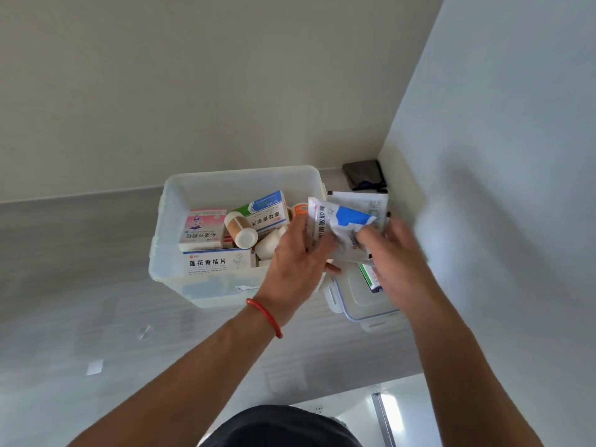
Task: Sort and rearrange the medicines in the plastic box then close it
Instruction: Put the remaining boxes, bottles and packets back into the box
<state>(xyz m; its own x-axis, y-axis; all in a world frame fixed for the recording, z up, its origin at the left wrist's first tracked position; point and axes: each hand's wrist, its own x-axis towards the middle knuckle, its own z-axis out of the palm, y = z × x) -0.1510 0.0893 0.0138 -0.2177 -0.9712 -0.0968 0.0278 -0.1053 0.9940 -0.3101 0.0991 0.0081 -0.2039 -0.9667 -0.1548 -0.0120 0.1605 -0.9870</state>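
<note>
Grey countertop point(96, 285) meets pale walls at a far right corner. On it sits the open plastic box point(180, 195), holding medicine cartons point(213, 261) and bottles point(240, 229). Above its right edge, the left hand point(298, 253) and right hand point(400, 256) both pinch a bunch of white sachets point(345, 224). Just right lies the lid point(364, 301).

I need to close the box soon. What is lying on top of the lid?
On the lid, beside the plastic box, lies a green and white medicine box. The right hand and the sachets it holds cover the rest.
</note>
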